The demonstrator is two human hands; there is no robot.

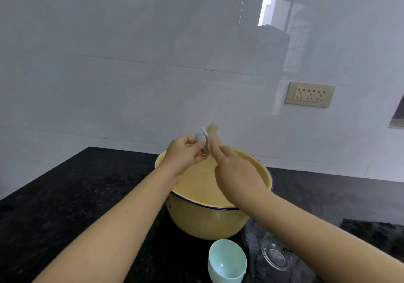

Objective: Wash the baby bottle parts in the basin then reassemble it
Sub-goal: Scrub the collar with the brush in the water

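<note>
Most of the view is pale glossy wall [131,64] behind and above the grip, with a socket [309,94] up to its right. Below the grip the black counter [65,195] runs wide to left and right, with open room on both sides; its back edge meets the wall just behind the hands. Directly under the grip sits the yellow basin [207,223], blue-rimmed, its far rim right beneath the fingers; the forearms cover parts of the rim. The left hand [185,153] curls its fingers and pinches a small whitish part [200,137]. The right hand [236,173] pinches a yellowish cloth [213,132] that is pressed against that part. The part is thus in the air over the basin's far rim, between the two hands. The cloth stands up from the grip, long axis near vertical, tip toward the wall. The part is blurred, and I cannot tell which way it points. Nearer than the grip, in front of the basin, a clear bottle [275,256] is half hidden under the right forearm, and a mint cup [227,261] tilts its mouth upward, cut by the bottom edge
</note>
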